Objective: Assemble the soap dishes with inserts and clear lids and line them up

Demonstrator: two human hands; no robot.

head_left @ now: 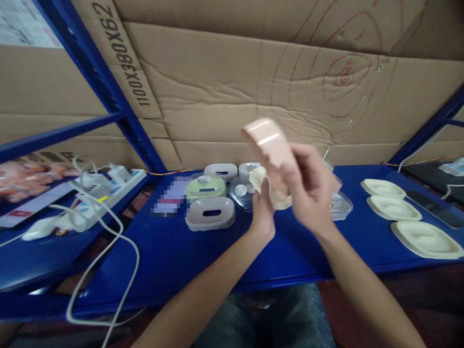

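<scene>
My right hand (308,186) is raised above the blue shelf (181,251) and grips a pale pink plastic piece (266,140) that tilts up and to the left. My left hand (263,210) is just below it, closed on a cream plastic tray piece (259,179). The two pieces overlap between my hands. Behind my hands, on the shelf, stand a grey soap box (210,213), a green box with a clear lid (206,187) and clear round lids (241,192).
Three cream tray pieces (426,238) lie in a row at the right. A white power strip (101,193) with cables lies on the left shelf, near a white mouse (39,228). A phone (433,208) lies far right. Cardboard (253,82) backs the shelf.
</scene>
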